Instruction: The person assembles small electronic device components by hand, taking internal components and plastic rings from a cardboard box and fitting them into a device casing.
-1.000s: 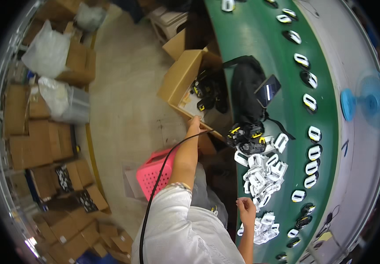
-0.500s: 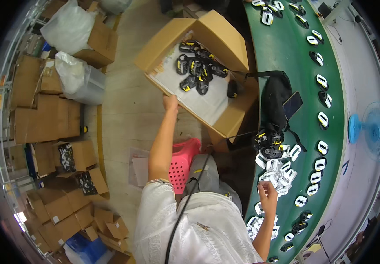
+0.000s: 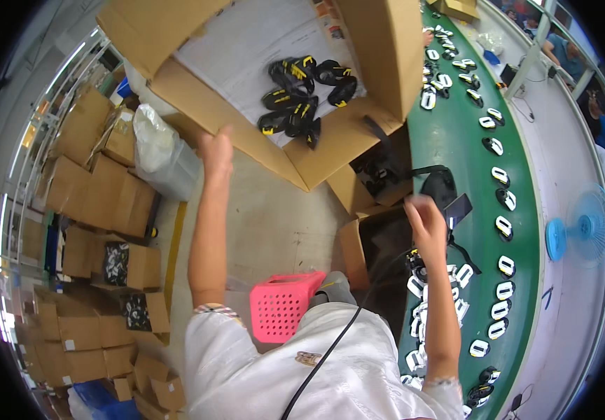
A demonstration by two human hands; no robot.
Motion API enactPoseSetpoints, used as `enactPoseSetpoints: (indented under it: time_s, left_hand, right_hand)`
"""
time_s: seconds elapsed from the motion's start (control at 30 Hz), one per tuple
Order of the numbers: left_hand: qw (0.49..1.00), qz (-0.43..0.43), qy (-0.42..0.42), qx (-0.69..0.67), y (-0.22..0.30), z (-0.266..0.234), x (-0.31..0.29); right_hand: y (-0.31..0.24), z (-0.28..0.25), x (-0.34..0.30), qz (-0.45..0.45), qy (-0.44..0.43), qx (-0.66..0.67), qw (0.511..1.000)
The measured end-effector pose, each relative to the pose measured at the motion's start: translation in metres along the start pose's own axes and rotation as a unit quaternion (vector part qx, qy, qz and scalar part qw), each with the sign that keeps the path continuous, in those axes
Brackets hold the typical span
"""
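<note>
A large open cardboard box point(image 3: 211, 101) is tilted in front of me. Several black oval parts with yellow marks point(image 3: 292, 105) lie inside on a white sheet, bunched toward its near right corner. My left hand point(image 3: 216, 150) is closed at the box's near left edge; motion blurs its fingers. To the right, my right hand point(image 3: 426, 220) is lifted near the bench edge, beside a black bag point(image 3: 437, 185) and a dark phone point(image 3: 459, 210). Its fingers are bent and smeared, so I cannot tell whether it holds anything.
Along the green bench point(image 3: 474, 280) stretch white oval frames point(image 3: 505, 290) and black parts. Below the large box stands another open carton point(image 3: 353, 252). A pink perforated stool point(image 3: 281, 308) is by my legs. Stacked cartons point(image 3: 99, 189) line the left side; a blue fan point(image 3: 582, 227) is right.
The large box has shifted up and tilted more, and the black parts have slid together toward its near corner. My right hand has left the white frames and risen toward the bag.
</note>
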State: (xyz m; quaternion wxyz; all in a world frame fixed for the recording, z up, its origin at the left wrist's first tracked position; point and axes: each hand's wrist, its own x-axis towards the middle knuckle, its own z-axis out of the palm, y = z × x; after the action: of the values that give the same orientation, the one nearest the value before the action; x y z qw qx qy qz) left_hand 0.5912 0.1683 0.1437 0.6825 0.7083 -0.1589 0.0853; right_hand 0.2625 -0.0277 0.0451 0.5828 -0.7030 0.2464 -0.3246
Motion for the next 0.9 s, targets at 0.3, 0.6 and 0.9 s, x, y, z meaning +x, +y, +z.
enactPoseSetpoints:
  time_s: [0.3,0.6,0.9]
  left_hand:
    - [0.946,-0.157,-0.269,-0.090,0.111,0.083,-0.024]
    - [0.856,-0.073,-0.447,-0.251,0.155,0.223,-0.204]
    - [0.819,0.162,-0.468,-0.289,0.174,0.266,-0.377]
  right_hand:
    - [0.018,-0.021,0.117,-0.038,0.200,-0.300,0.932]
    - [0.045,-0.235,0.003,-0.013,0.418,-0.214,0.883]
    - [0.074,-0.405,-0.163,-0.010,0.533,-0.025,0.846]
